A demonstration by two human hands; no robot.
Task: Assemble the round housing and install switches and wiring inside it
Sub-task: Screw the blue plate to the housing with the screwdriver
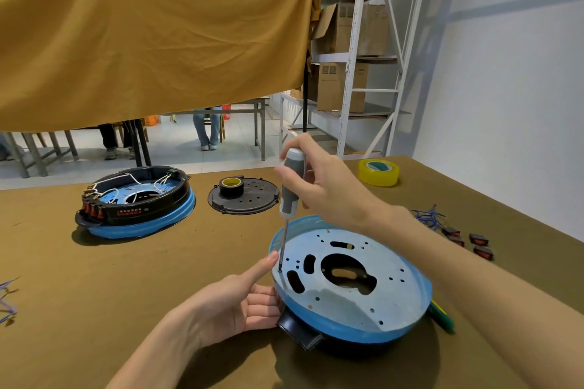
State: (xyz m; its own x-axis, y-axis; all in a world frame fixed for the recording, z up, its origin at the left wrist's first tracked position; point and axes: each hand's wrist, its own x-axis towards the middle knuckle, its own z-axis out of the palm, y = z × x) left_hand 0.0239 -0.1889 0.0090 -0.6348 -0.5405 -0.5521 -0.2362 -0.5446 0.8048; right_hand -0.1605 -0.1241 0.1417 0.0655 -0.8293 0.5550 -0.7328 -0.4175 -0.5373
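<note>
A round blue housing (pixel 373 309) with a pale perforated plate inside sits tilted on a black base near the table's front. My right hand (pixel 319 186) grips a grey-handled screwdriver (pixel 292 186), held upright with its tip in a hole at the plate's left edge. My left hand (pixel 240 303) rests against the housing's left side, fingers straight along the rim and thumb raised beside the screwdriver shaft. Red rocker switches (pixel 474 243) and blue wires (pixel 426 218) lie at the right.
A second housing (pixel 136 202) with switches and white wires stands at the back left. A black round cover (pixel 245 199) carries a black tape roll (pixel 231 186). Yellow tape (pixel 378 172) lies behind. A yellow-green tool (pixel 442 316) lies right of the housing. Purple wires (pixel 8 300) lie far left.
</note>
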